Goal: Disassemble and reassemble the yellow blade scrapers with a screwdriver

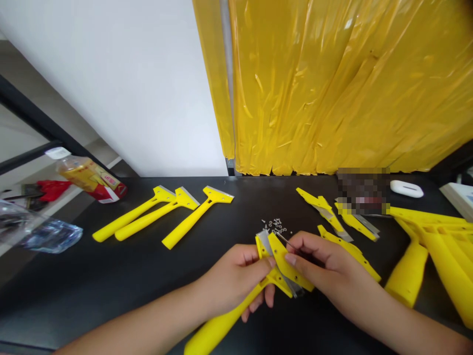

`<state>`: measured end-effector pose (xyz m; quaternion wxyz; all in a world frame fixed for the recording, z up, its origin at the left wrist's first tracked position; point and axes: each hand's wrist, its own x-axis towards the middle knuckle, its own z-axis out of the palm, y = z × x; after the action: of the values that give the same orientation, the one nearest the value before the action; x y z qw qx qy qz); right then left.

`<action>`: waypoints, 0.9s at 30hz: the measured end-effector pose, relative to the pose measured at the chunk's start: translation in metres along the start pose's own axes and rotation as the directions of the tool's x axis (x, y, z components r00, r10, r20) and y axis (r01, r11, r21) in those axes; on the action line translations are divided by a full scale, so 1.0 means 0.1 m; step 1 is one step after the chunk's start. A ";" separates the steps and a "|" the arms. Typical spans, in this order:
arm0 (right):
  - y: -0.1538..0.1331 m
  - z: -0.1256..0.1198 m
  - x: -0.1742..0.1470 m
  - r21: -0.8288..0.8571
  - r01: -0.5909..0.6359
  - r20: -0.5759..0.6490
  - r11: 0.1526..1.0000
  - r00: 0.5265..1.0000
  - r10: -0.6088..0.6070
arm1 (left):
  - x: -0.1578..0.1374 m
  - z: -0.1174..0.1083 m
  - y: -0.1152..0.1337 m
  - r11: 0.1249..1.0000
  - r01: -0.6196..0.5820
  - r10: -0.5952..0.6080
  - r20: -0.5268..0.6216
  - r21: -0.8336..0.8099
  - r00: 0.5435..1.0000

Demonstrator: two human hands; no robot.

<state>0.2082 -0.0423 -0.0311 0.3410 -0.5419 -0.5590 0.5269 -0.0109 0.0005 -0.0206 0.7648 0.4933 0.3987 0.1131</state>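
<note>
My left hand (pixel 236 278) is closed around the head of a yellow scraper (pixel 218 328), whose handle slants toward the near edge. A grey blade (pixel 264 242) lies across that head. My right hand (pixel 325 256) pinches a yellow cover plate (pixel 290 265) and holds it tilted over the blade. A thin metal shaft (pixel 284 238) sticks out by the right fingers; its other end is hidden. Just beyond both hands lies a small pile of screws and nuts (pixel 275 226).
Several scrapers with blades (pixel 188 224) lie at left, near a drink bottle (pixel 92 177) and clear plastic packaging (pixel 55 234). To the right are loose cover plates (pixel 351 251) with blades, a stack of yellow scraper bodies (pixel 439 251) and a white case (pixel 406 188). Yellow film (pixel 332 88) hangs behind.
</note>
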 end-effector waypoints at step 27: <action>0.01 0.02 0.02 0.066 -0.001 -0.005 0.998 1.000 0.001 | 0.01 0.00 -0.02 0.999 -0.014 0.012 -0.049 -0.038 0.999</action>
<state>0.2064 -0.0405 -0.0329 0.3599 -0.5317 -0.5402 0.5440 -0.0104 -0.0001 -0.0224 0.7635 0.4782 0.4115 0.1378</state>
